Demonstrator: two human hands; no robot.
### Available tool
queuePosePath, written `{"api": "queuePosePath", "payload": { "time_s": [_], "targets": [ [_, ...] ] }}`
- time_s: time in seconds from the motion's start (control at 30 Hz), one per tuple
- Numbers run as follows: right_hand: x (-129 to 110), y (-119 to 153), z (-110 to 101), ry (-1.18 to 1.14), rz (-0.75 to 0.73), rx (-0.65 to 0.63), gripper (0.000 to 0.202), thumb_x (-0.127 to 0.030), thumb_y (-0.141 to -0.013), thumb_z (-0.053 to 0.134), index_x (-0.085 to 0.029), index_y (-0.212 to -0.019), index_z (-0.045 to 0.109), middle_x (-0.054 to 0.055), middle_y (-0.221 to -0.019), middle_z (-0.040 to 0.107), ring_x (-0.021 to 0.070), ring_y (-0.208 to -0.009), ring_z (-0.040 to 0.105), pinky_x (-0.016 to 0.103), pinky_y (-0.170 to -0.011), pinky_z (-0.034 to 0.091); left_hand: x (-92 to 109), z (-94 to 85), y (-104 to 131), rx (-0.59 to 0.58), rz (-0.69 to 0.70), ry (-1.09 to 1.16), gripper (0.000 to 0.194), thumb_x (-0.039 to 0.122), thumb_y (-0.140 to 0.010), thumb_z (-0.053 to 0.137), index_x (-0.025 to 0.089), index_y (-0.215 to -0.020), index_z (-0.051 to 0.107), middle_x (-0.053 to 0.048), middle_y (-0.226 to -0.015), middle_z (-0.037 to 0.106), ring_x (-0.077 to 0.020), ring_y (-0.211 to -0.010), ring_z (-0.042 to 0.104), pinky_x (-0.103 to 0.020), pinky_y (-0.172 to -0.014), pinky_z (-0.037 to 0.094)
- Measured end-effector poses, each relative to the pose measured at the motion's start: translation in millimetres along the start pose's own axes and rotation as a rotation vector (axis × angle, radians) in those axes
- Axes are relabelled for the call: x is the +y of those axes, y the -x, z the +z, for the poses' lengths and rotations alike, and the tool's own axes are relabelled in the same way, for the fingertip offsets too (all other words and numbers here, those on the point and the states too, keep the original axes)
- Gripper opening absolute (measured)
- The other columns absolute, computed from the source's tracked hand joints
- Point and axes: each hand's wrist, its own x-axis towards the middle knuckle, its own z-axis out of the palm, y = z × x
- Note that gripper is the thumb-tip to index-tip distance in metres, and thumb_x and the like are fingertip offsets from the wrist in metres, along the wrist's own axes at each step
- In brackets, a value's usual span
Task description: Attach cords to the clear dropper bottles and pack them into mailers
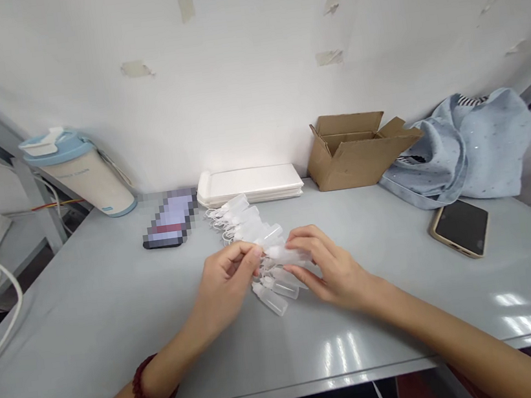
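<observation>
Right hand (336, 271) held a translucent bottle (282, 255) between thumb and fingers; left hand (230, 282) pinched its narrow end. Bottle lay amid similar bottles (272, 300) on gray table (117, 336); white stack (253, 181), cardboard box (356, 164) beyond.

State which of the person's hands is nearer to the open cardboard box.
Right. The right hand is in front of the cardboard box, slightly left; the left hand is farther left.
</observation>
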Motion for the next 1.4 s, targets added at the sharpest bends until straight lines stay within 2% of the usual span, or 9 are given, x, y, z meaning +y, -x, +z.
{"api": "queuePosePath", "payload": {
  "time_s": [0.17, 0.27, 0.53, 0.7, 0.8, 0.93, 1.07, 1.2, 1.4],
  "targets": [
    [15, -3, -4, 0.069, 0.083, 0.037, 0.032, -0.021, -0.09, 0.048, -0.019, -0.12, 0.037, 0.012, -0.102, 0.05, 0.0154, -0.072, 0.049, 0.027, -0.053, 0.047, -4, -20.0, -19, 0.27, -0.042, 0.1, 0.029, 0.038, -0.082, 0.056, 0.018, -0.062, 0.051, 0.005, -0.056, 0.043, -0.0063, -0.043, 0.03, -0.022, -0.044, 0.028],
    [20, -3, -6, 0.094, 0.102, 0.055, 0.03, -0.019, -0.09, 0.048, -0.019, -0.118, 0.038, 0.011, -0.101, 0.049, 0.0146, -0.07, 0.047, 0.026, -0.053, 0.045, -10, -27.1, -28, 0.318, -0.054, 0.138, 0.031, 0.038, -0.082, 0.057, 0.018, -0.059, 0.049, 0.005, -0.055, 0.043, -0.0065, -0.043, 0.03, -0.022, -0.045, 0.029],
    [21, -1, -5, 0.088, 0.099, 0.031, 0.031, -0.017, -0.09, 0.049, -0.019, -0.119, 0.038, 0.011, -0.102, 0.05, 0.0156, -0.073, 0.05, 0.026, -0.053, 0.044, -16, -17.9, -31, 0.231, -0.114, 0.137, 0.026, 0.038, -0.08, 0.059, 0.015, -0.067, 0.057, 0.004, -0.062, 0.049, -0.0041, -0.043, 0.03, -0.021, -0.046, 0.028],
    [21, -2, -6, 0.102, 0.093, 0.036, 0.03, -0.017, -0.089, 0.049, -0.018, -0.117, 0.04, 0.011, -0.1, 0.051, 0.0165, -0.077, 0.052, 0.026, -0.054, 0.045, -12, -20.8, -28, 0.2, -0.147, 0.143, 0.03, 0.036, -0.083, 0.057, 0.017, -0.061, 0.053, 0.007, -0.047, 0.038, -0.0068, -0.044, 0.03, -0.022, -0.054, 0.034],
    [21, -2, -7, 0.112, 0.082, 0.036, 0.029, -0.016, -0.089, 0.048, -0.018, -0.117, 0.04, 0.011, -0.1, 0.051, 0.0161, -0.076, 0.051, 0.026, -0.054, 0.045, -9, -21.8, -24, 0.144, -0.136, 0.158, 0.031, 0.036, -0.084, 0.056, 0.017, -0.06, 0.052, 0.008, -0.046, 0.034, -0.0064, -0.044, 0.028, -0.022, -0.056, 0.034],
    [22, -4, -6, 0.142, 0.064, 0.057, 0.025, -0.013, -0.091, 0.044, -0.019, -0.115, 0.041, 0.011, -0.101, 0.051, 0.0142, -0.07, 0.05, 0.026, -0.055, 0.046, -7, -17.8, -17, 0.058, -0.099, 0.048, 0.032, 0.037, -0.084, 0.056, 0.015, -0.061, 0.054, 0.005, -0.055, 0.044, -0.005, -0.044, 0.03, -0.021, -0.048, 0.028],
    [22, -5, -6, 0.177, 0.056, 0.069, 0.023, -0.009, -0.091, 0.041, -0.02, -0.111, 0.041, 0.01, -0.1, 0.052, 0.0131, -0.067, 0.05, 0.027, -0.056, 0.046, -5, -13.0, -12, 0.047, -0.077, -0.123, 0.031, 0.039, -0.084, 0.055, 0.016, -0.062, 0.055, 0.005, -0.056, 0.047, -0.0062, -0.045, 0.034, -0.02, -0.044, 0.026],
    [23, -5, -6, 0.192, 0.052, 0.061, 0.022, -0.008, -0.091, 0.039, -0.019, -0.109, 0.042, 0.011, -0.101, 0.053, 0.0133, -0.069, 0.052, 0.027, -0.057, 0.046, -6, -12.0, -11, 0.068, -0.032, -0.249, 0.029, 0.038, -0.084, 0.054, 0.016, -0.065, 0.056, 0.004, -0.057, 0.049, -0.0077, -0.049, 0.039, -0.02, -0.046, 0.029],
    [24, -3, -5, 0.22, 0.049, 0.05, 0.021, -0.008, -0.091, 0.039, -0.019, -0.107, 0.042, 0.012, -0.1, 0.054, 0.0157, -0.076, 0.055, 0.027, -0.057, 0.047, -13, -11.6, -9, -0.017, 0.033, -0.306, 0.022, 0.037, -0.085, 0.053, 0.017, -0.083, 0.062, 0.0, -0.068, 0.06, -0.0126, -0.06, 0.051, -0.023, -0.053, 0.037]
  ]
}}
